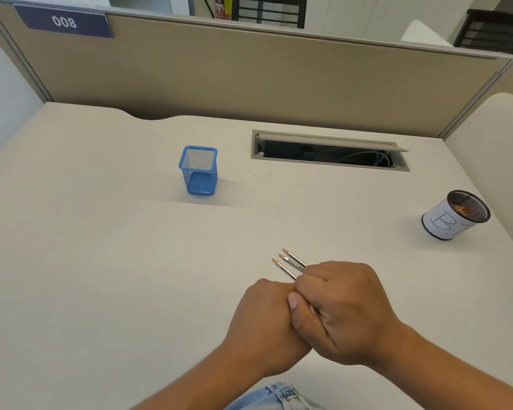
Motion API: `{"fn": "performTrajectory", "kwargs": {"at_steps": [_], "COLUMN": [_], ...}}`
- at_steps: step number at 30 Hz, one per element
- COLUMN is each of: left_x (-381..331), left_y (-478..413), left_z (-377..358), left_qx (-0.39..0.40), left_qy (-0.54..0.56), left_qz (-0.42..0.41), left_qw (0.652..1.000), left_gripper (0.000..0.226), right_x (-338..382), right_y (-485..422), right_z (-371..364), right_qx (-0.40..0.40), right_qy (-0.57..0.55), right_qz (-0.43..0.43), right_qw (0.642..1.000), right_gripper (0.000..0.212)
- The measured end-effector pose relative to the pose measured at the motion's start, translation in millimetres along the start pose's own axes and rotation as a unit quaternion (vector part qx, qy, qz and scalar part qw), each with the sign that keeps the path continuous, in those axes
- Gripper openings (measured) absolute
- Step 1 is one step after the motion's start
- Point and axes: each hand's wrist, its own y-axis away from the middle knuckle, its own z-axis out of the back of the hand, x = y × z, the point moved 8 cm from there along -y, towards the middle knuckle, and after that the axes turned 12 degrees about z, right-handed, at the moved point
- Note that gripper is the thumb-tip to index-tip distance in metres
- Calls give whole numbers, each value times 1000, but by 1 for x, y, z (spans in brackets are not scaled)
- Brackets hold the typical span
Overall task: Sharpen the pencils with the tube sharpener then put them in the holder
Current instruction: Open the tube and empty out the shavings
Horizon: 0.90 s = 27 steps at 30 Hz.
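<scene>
Three pencils (290, 263) with sharp tips poke out of both hands, right hand (345, 309) clenched around them, left hand (264, 318) bunching them together, probably for dropping into the blue holder (199, 170) further back on the desk (101, 247).

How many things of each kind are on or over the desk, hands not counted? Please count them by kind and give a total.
Pencils, held together in the right hand with the left hand against it: 3
Blue mesh holder: 1
Black mesh cup with a white paper label: 1
Total: 5
</scene>
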Motion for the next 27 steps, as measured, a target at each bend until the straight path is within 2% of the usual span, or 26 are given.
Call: {"fn": "performTrajectory", "kwargs": {"at_steps": [8, 12, 18, 20, 23, 27], "left_x": [19, 19, 20, 21, 30, 34], "left_y": [6, 8, 11, 11, 12, 10], "left_z": [7, 5, -1, -2, 2, 7], "left_qx": [9, 15, 48, 41, 0, -22], "left_qy": [20, 0, 34, 20, 21, 59], "left_qz": [21, 1, 9, 24, 77, 85], "left_qw": [1000, 1000, 998, 999, 997, 994], "left_gripper": [19, 19, 19, 23, 23, 19], "right_x": [11, 16, 12, 12, 10, 12], "right_y": [-10, -7, -10, -9, -10, -13], "right_z": [-8, -12, -23, -23, -17, -11], "right_qx": [-8, -12, 59, 75, 70, 45], "right_qy": [10, -2, -88, -58, 26, 66], "right_qz": [-39, -53, -18, -15, -56, -78], "right_qw": [999, 999, 994, 995, 996, 994], "right_gripper": [37, 36, 35, 35, 35, 36]}}
